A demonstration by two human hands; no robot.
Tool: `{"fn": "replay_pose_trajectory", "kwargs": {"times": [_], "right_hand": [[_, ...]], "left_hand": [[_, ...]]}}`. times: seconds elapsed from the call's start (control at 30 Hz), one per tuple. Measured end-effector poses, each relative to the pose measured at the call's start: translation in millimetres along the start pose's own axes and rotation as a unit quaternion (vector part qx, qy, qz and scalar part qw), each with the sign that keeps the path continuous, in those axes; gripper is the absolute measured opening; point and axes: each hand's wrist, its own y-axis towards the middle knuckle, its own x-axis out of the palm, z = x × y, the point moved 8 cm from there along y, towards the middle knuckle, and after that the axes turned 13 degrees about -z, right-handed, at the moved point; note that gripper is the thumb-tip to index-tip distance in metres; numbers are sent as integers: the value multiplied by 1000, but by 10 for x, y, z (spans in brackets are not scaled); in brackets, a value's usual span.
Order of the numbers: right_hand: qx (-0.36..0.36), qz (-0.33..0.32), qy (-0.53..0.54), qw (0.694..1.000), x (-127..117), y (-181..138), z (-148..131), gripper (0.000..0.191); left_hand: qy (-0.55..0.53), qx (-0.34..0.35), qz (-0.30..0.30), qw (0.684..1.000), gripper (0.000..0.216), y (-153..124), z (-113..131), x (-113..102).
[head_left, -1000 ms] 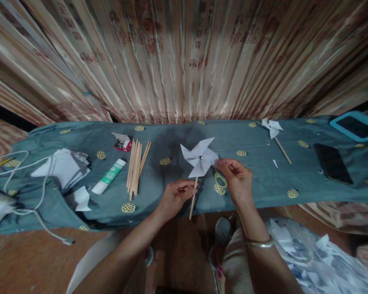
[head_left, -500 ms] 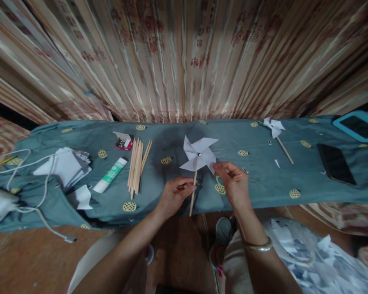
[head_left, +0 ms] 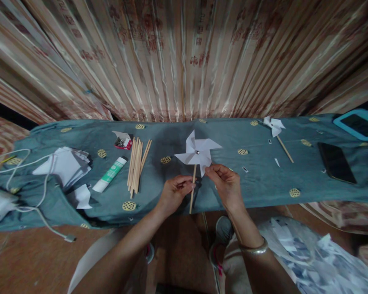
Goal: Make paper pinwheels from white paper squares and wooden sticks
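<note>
A white paper pinwheel [head_left: 206, 157] with a shiny pin at its centre is fixed to a thin wooden stick [head_left: 191, 200], held above the table. My left hand [head_left: 174, 194] pinches that stick below the blades, between thumb and fingers. At the lower right blade, my right hand [head_left: 227, 185] has its thumb and fingertips together on the paper edge. Another pinwheel [head_left: 276, 129] on a stick lies to the right. Left of my hands are a bundle of wooden sticks [head_left: 135, 165] and a small red box [head_left: 122, 141] of metal pins.
A white and green glue tube [head_left: 111, 174] and a stack of white paper [head_left: 68, 165] lie on the left, near a white cable [head_left: 46, 192]. On the right sit a black phone [head_left: 336, 162] and a blue-framed device [head_left: 360, 124]. A plastic bag of paper scraps [head_left: 313, 261] is below.
The pinwheel's blades have turned clockwise. My right hand has moved a little left and down with a blade edge at its fingertips. My left hand stays on the stick.
</note>
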Motion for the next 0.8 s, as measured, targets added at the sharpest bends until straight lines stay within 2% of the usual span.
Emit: {"fn": "replay_pose_trajectory", "kwargs": {"times": [0.47, 0.8], "right_hand": [[9, -50, -34, 998, 187, -39, 16, 23], [17, -57, -67, 996, 202, -45, 6, 26]], "left_hand": [[-7, 16, 0, 1000, 32, 11, 8, -13], [-12, 1, 9, 1000, 34, -8, 7, -15]]}}
